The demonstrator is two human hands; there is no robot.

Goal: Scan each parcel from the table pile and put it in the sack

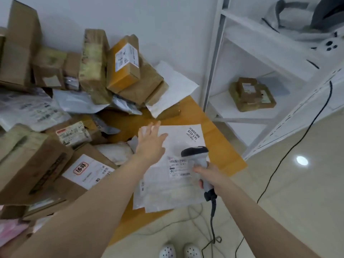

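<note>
Pale tiled floor point(297, 211), orange wooden table point(216, 146) against a white wall.

6 o'clock, nearest: white perforated clogs point(178, 251), with the black scanner cable point(212, 220) looping on the floor just beside them. Risk: a foot catches it, or it snags when the person turns, and the scan is jerked off target.

5 o'clock: right hand point(208, 174) wrapped round the handle of the grey-and-white handheld barcode scanner point(199, 157). Its head sits right over the printed shipping label point(179, 167). Probably too close and too steep, so a misread is likely.

Centre: flat white plastic mailer bag point(173, 187) lies on the table, its near edge overhanging toward 6. Left hand point(150, 144) lies flat on its far-left part, fingers spread and gripping nothing. The film looks slick, so with only palm pressure a pull could slide it off the edge. A small second barcode sticker point(192, 133) at 1 o'clock on the bag could get read instead.

9 to 11 o'clock: heap of brown cardboard boxes point(93, 71) and grey bags, some tilted on each other. A nudge by the left arm could bring it down.

2 o'clock, far: white metal shelving point(260, 116) with a brown taped parcel point(251, 94) on it.

No sack in view, so I can't tell where the drop-off is.
</note>
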